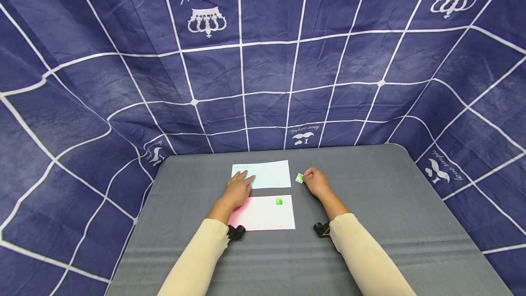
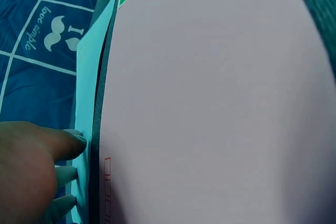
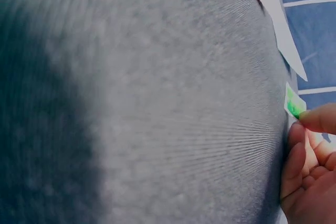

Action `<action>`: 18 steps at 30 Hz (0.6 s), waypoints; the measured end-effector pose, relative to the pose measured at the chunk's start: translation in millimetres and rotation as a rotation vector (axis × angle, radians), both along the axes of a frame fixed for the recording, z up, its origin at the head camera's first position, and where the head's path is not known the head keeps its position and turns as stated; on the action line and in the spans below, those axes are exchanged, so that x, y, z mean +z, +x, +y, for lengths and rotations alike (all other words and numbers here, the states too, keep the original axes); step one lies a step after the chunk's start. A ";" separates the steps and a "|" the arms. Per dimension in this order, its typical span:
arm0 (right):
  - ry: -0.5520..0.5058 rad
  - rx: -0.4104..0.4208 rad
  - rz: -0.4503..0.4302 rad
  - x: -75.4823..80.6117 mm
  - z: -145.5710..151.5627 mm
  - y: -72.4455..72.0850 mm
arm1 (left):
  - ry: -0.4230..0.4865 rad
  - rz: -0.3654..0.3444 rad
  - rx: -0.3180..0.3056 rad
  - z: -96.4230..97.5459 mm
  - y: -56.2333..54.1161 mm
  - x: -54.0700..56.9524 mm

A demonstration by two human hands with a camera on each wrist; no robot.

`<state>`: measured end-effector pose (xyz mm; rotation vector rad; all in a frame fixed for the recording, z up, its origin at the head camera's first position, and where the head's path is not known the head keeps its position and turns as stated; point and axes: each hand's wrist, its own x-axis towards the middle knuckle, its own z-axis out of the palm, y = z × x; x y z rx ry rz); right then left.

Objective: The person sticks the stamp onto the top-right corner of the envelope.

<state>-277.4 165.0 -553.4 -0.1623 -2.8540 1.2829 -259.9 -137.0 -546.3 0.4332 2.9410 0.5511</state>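
Observation:
A pale blue envelope (image 1: pixel 269 175) lies flat on the table, and my left hand (image 1: pixel 237 191) rests on its left part with fingers spread. In the left wrist view the left fingertips (image 2: pixel 79 139) touch that envelope's surface. Between thumb and finger, my right hand (image 1: pixel 317 182) pinches a small green stamp with a white border (image 1: pixel 299 178), just right of the blue envelope. The right wrist view shows the stamp (image 3: pixel 294 102) held by one corner. Nearer to me lies a pinkish-white envelope (image 1: pixel 263 216) bearing a green stamp (image 1: pixel 279 201) at its upper right.
A grey cloth covers the table (image 1: pixel 370 186). Blue fabric with white grid lines (image 1: pixel 271 67) hangs behind it and at both sides. Black wrist-worn mounts (image 1: pixel 237 232) sit at the sleeve cuffs.

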 end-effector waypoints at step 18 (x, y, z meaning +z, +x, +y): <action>-0.337 0.050 0.012 5.9 -12.2 0.3 | 0.035 0.007 0.006 -1.1 4.6 -1.1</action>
